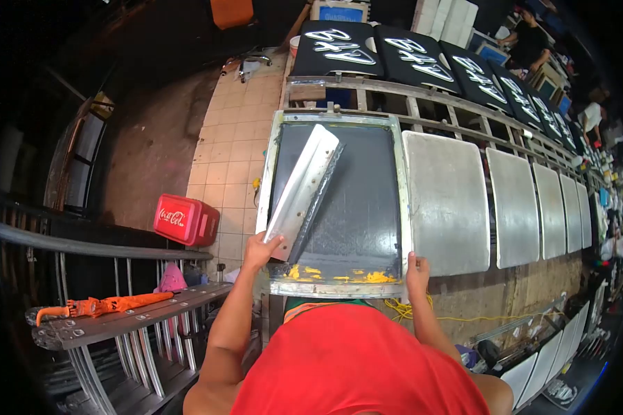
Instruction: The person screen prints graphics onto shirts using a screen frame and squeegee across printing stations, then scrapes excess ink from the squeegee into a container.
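Note:
A screen printing frame [406,207] with a dark mesh lies in front of me, yellow ink streaks along its near edge. My left hand [259,252] is closed around the frame's left rail, its thumb by the near end of a squeegee. That squeegee [303,187], with a pale metal holder and a dark edge, rests diagonally on the mesh. On the right rail, near the bottom corner, my right hand [417,274] grips with the thumb up. What lies beneath the frame is hidden.
Grey platens [448,204] run off to the right. Behind them, black printed panels [422,61] with white lettering line a metal rack. To the left are a red cooler [185,220] and a metal ladder [145,315] bearing an orange umbrella [111,304]. A person [528,43] stands far right.

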`<state>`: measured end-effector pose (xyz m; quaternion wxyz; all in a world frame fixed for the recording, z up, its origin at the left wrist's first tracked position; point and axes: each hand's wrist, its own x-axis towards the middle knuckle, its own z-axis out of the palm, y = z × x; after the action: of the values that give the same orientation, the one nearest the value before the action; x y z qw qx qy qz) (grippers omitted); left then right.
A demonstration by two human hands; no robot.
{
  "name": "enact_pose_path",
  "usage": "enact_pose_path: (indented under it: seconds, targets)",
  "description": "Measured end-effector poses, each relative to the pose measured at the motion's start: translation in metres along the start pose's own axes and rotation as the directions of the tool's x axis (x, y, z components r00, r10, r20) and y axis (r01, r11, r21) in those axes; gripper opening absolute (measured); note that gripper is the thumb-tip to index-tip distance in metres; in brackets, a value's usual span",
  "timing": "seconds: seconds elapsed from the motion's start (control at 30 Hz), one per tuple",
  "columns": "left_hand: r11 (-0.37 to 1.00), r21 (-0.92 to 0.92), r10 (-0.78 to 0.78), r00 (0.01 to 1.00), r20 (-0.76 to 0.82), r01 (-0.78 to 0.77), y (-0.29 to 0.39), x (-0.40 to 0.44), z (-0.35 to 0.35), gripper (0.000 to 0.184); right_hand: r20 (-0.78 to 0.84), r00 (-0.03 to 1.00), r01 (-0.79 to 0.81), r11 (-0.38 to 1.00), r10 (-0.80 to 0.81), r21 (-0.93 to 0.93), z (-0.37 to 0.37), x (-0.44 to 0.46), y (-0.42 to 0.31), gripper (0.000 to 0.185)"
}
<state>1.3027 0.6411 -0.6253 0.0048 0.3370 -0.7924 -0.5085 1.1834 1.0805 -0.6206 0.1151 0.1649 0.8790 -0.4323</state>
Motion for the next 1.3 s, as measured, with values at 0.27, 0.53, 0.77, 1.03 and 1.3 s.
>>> enact_pose_path:
  seconds: [0.27, 0.53, 0.77, 1.03, 1.3]
  targets:
    - [0.996, -0.085, -0.030, 0.999, 0.044, 0.033, -0.042, 0.040, 0.028, 0.050, -0.181, 0.978, 0.077, 0.989, -0.099, -0.125, 0.041, 0.034, 0.042, 0.053]
    - [1.000, -0.017, -0.005, 0.985, 0.172, 0.008, -0.026, 0.043, -0.001, 0.047, -0.058, 0.996, 0.046, 0.932, -0.072, -0.359, 0.026, 0.064, 0.021, 0.053]
    - [0.480, 0.573, 0.500, 0.744, 0.443, -0.664, 0.104, 0.125, -0.058, 0.021, 0.391, 0.507, 0.819, 0.287, -0.768, -0.497, 0.035, 0.127, -0.212, 0.081]
    - [0.450, 0.680, 0.462, 0.802, 0.378, -0.579, 0.160, 0.309, -0.006, 0.045, 0.562, 0.594, 0.793, 0.298, -0.576, -0.532, 0.124, 0.289, -0.259, 0.040]
    - [0.424, 0.798, 0.377, 0.885, 0.274, -0.428, 0.147, 0.310, 0.024, 0.039, 0.507, 0.670, 0.730, 0.355, -0.542, -0.584, 0.140, 0.305, -0.247, 0.045]
